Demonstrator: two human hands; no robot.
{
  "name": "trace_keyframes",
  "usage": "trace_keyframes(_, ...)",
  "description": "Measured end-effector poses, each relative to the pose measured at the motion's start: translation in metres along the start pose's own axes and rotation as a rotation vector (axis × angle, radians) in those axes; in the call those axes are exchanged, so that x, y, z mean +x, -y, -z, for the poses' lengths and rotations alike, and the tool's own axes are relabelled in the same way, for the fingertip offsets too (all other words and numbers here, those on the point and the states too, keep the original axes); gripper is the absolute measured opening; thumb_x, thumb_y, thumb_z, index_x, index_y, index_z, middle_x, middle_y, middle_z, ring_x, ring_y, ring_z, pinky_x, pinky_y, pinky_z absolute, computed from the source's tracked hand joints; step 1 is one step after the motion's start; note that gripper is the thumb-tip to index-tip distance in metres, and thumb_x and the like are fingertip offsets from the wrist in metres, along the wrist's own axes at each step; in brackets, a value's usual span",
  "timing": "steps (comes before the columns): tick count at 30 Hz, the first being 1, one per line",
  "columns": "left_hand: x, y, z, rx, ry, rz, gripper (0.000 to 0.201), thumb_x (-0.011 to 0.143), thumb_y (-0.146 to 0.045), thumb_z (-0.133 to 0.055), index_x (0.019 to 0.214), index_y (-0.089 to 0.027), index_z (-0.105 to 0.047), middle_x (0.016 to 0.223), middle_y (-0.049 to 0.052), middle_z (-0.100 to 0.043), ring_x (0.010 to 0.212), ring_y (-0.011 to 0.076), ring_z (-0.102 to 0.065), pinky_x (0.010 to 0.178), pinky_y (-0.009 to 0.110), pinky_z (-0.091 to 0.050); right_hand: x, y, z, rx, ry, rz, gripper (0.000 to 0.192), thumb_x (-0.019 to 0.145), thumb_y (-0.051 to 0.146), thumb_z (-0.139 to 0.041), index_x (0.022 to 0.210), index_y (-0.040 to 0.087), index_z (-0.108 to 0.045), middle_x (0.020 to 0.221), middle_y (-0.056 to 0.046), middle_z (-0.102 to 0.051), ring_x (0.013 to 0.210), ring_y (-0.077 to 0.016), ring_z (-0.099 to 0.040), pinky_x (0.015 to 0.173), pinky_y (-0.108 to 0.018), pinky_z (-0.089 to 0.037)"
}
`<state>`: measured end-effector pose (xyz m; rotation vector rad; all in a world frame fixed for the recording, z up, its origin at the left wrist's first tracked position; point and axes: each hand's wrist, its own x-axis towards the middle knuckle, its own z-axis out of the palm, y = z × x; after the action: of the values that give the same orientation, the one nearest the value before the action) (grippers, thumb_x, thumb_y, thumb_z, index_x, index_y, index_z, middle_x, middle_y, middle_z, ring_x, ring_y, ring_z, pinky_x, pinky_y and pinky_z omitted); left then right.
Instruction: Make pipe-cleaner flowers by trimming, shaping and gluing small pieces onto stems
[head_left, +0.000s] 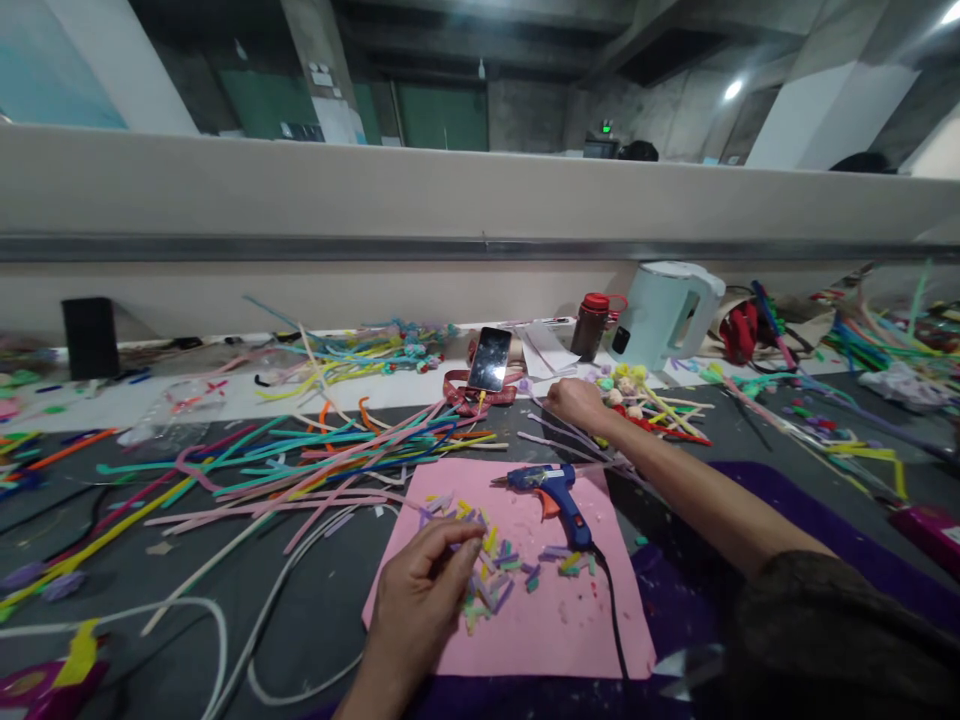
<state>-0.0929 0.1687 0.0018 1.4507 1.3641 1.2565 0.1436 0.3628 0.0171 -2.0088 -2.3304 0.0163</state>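
On a dark, cluttered bench [322, 610], taking the pink sheet [540, 635] as the clock's centre, my left hand [420, 592] hung at eight o'clock, thumb and forefinger tips nearly together beside cut fuzzy scraps [504, 548]; I could not tell whether that grip pinched one. My right hand [576, 405] reached out to one o'clock, near thin purple stems [544, 440] and a bundle of yellow and red stems [634, 388]; its fingers curled out of sight, so I could not tell whether they had closed on anything. The blue glue gun [551, 490] lay on the sheet towards one o'clock, nearer me than that hand, nozzle towards nine. I judged it the main hazard: if the nozzle was hot, a careless lift of my left hand could have burned a finger, and a snag on its black cord [615, 630], trailing towards five o'clock, could have dragged the gun through the scraps. My left hand probably hid a few scraps, my right forearm crossed some stems, the cord's far end was lost past the sheet, and the heaps at far nine and three o'clock were blurred.
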Motion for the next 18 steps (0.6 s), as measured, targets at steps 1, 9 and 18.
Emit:
trace_keyframes(1, 0.0, -0.001, 0.001, 0.0, -0.004, -0.003, 0.011, 0.066, -0.03, -0.067, 0.072, -0.024, -0.074, 0.076, 0.006, -0.067, 0.071, 0.0199, -0.061, 0.056, 0.024, -0.047, -0.005, -0.003, 0.006, 0.005, -0.013, 0.011, 0.029, 0.082, 0.032, -0.048, 0.093, 0.015, -0.069, 0.092, -0.013, -0.068, 0.088, -0.0236, -0.062, 0.068, -0.027, -0.04)
trace_keyframes(9, -0.004, -0.011, 0.008, -0.034, 0.015, 0.066, 0.015, 0.069, -0.031, -0.065, 0.078, -0.021, -0.072, 0.081, 0.005, -0.066, 0.055, 0.0134, -0.056, 0.05, 0.023, -0.045, -0.116, -0.025, 0.041, 0.269, -0.088, 0.348, 0.014, 0.08, 0.014, -0.046, 0.07, 0.016, -0.056, 0.072, -0.003, -0.056, 0.066, -0.0122, -0.052, 0.06, -0.022, -0.036)
trace_keyframes(18, -0.006, -0.016, 0.003, -0.086, 0.038, 0.154, 0.016, 0.071, -0.032, -0.065, 0.078, -0.019, -0.07, 0.07, 0.001, -0.062, 0.045, 0.0086, -0.049, 0.042, 0.02, -0.039, -0.201, 0.001, 0.048, 0.444, 0.004, 0.456, 0.01, 0.088, 0.02, -0.045, 0.077, 0.019, -0.046, 0.078, -0.004, -0.053, 0.064, -0.0127, -0.048, 0.057, -0.024, -0.036)
